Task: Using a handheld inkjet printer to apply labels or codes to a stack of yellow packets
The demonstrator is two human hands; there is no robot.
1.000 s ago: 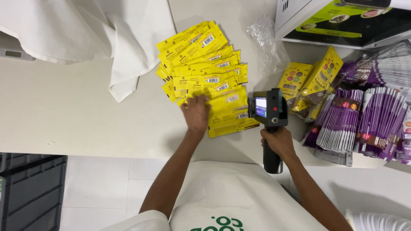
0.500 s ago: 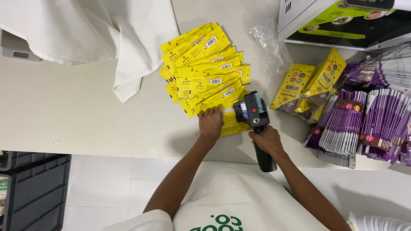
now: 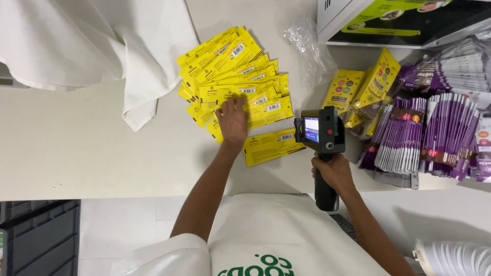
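Observation:
My left hand (image 3: 233,121) lies flat, fingers spread, on a fanned pile of yellow flat packets (image 3: 232,76) on the white table (image 3: 76,148). One yellow packet (image 3: 272,145) lies apart at the near edge of the pile, just right of my left wrist. My right hand (image 3: 333,173) grips the black handle of a handheld pistol-shaped device (image 3: 321,134) with a small lit screen, held upright to the right of that single packet.
White cloth (image 3: 87,41) covers the far left of the table. Crumpled clear plastic (image 3: 306,48), yellow pouches (image 3: 365,89), stacks of purple packets (image 3: 424,133) and a printed box (image 3: 404,20) crowd the right. A dark crate (image 3: 38,237) sits on the floor at lower left.
My left hand moved up from the pile's near edge onto its middle. One packet now lies apart from the pile. The handheld device shifted right, away from the packets.

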